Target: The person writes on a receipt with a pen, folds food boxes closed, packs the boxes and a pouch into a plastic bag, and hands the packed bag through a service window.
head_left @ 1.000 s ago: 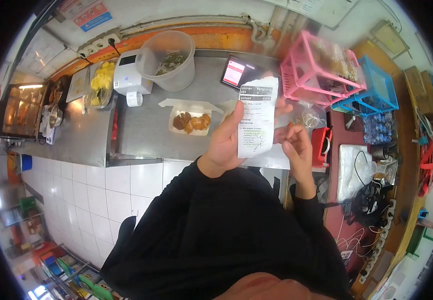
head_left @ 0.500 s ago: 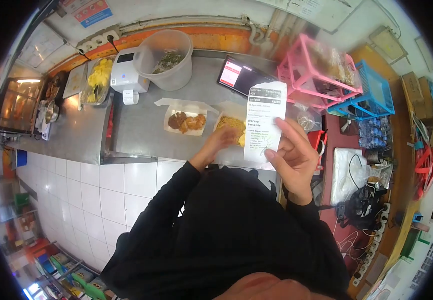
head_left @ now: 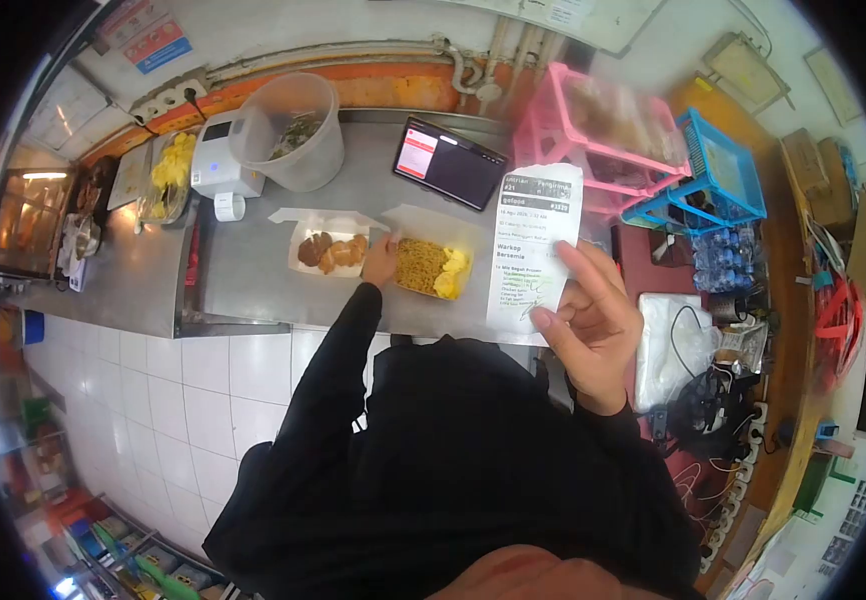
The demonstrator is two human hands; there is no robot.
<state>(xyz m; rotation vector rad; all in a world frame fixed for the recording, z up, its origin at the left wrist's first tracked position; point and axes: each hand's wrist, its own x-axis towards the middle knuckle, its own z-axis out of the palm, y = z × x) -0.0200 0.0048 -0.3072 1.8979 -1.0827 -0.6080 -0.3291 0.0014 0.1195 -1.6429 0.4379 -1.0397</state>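
Between thumb and fingers, my right hand (head_left: 598, 335) pinches a long printed receipt (head_left: 528, 255) with green pen marks on its lower part. The slip is held up in front of the counter. My left hand (head_left: 381, 262) is in the gap between two open paper food boxes, its stretched fingers at the left side of the right-hand one. That box contains noodles (head_left: 418, 266) and yellow pieces (head_left: 452, 272) that look like scrambled egg. In the left-hand box (head_left: 303, 262) lie browned pieces of food (head_left: 338, 254).
A tablet (head_left: 448, 165) lies behind the boxes on the steel counter (head_left: 253, 295). To the left stand a clear plastic bucket (head_left: 318, 150) and a white label printer (head_left: 225, 165). Pink (head_left: 593, 150) and blue baskets (head_left: 723, 175) stand at right.
My left hand has moved left from over the noodles to the gap between the boxes. The receipt stays in my right hand. The view has turned slightly, shifting the counter leftward.
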